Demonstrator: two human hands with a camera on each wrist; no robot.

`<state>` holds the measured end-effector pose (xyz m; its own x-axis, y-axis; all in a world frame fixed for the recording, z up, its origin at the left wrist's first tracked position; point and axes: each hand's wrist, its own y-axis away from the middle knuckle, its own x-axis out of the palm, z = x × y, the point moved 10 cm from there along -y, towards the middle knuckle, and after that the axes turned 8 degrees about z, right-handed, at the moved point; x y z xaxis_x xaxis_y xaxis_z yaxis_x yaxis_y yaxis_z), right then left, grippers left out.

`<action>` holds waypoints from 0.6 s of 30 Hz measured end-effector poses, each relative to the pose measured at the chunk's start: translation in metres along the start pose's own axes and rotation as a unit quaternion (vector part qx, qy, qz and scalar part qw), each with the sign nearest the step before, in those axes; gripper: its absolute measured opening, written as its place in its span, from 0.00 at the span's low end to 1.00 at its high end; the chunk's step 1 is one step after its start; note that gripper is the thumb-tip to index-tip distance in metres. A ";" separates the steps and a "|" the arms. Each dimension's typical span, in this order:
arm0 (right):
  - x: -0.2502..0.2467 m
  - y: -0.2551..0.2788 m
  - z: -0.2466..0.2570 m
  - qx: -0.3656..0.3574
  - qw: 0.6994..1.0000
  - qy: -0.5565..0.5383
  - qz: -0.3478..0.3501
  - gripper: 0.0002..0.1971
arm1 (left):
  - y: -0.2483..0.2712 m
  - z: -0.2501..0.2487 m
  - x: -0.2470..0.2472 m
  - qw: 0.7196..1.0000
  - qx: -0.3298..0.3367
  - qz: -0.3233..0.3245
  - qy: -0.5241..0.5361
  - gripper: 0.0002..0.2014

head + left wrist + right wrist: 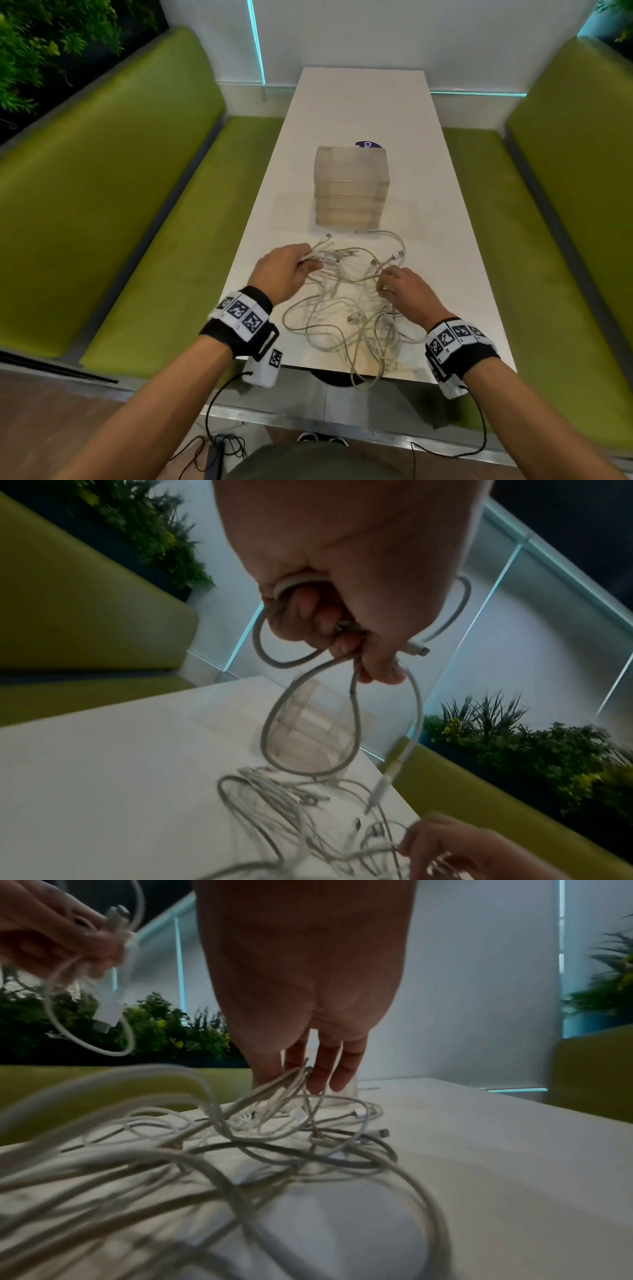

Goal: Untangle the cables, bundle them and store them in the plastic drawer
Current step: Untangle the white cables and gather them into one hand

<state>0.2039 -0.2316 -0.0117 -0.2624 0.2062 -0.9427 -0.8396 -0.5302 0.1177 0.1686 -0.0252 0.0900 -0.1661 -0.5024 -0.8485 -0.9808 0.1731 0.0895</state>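
A tangle of white cables (342, 315) lies on the near end of the white table (363, 102); one loop hangs over the front edge. My left hand (310, 262) is raised at the tangle's left and grips a gathered bunch of cable loops and plugs (274, 653), fingers curled round them. My right hand (385, 277) reaches down into the tangle's right side. Its thumb and fingertips (318, 1080) pinch a few strands (274, 1091) that rise from the pile. The translucent plastic drawer unit (351, 186) stands just beyond the cables, its drawers closed.
Green bench seats (144, 212) run along both long sides of the table. A purple round sticker (368, 144) shows behind the drawer unit. Plants (41, 44) fill the far left corner. Black wrist-camera leads (219, 411) hang below my forearms.
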 end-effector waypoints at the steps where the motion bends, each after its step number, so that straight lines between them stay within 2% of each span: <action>1: 0.003 0.002 -0.007 0.020 1.000 -0.013 0.005 0.04 | 0.002 0.006 -0.004 1.000 -0.005 0.004 -0.006 0.15; 3: 0.003 0.007 -0.010 0.030 0.998 -0.046 -0.020 0.07 | 0.009 0.017 -0.005 0.999 -0.014 0.029 -0.011 0.17; 5: -0.002 0.020 0.004 0.018 0.996 -0.076 -0.044 0.18 | 0.020 0.028 0.001 0.999 -0.032 0.043 -0.008 0.18; 6: 0.001 0.029 0.016 0.011 0.996 -0.083 -0.022 0.26 | 0.026 0.033 0.006 0.998 -0.040 0.046 -0.002 0.17; 8: 0.021 0.046 0.045 -0.009 0.995 -0.059 0.079 0.41 | 0.038 0.040 0.017 0.997 -0.048 0.056 0.014 0.17; 10: 0.055 0.060 0.062 -0.036 0.981 0.039 0.185 0.49 | 0.047 0.044 0.031 0.995 -0.058 0.077 0.030 0.18; 12: 0.082 0.065 0.059 -0.039 0.963 0.114 0.240 0.48 | 0.054 0.046 0.046 0.992 -0.063 0.099 0.043 0.19; 15: 0.094 0.057 0.042 0.000 0.965 0.076 0.250 0.45 | 0.062 0.043 0.060 0.990 -0.061 0.114 0.058 0.18; 18: 0.088 0.044 0.034 -0.004 0.971 0.051 0.233 0.38 | 0.065 0.041 0.066 0.989 -0.059 0.119 0.070 0.18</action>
<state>0.1280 -0.2087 -0.0786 -0.5647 -0.1397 -0.8134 -0.6374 -0.5522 0.5373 0.0979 -0.0123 0.0181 -0.3972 -0.5740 -0.7161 -0.9162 0.2037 0.3450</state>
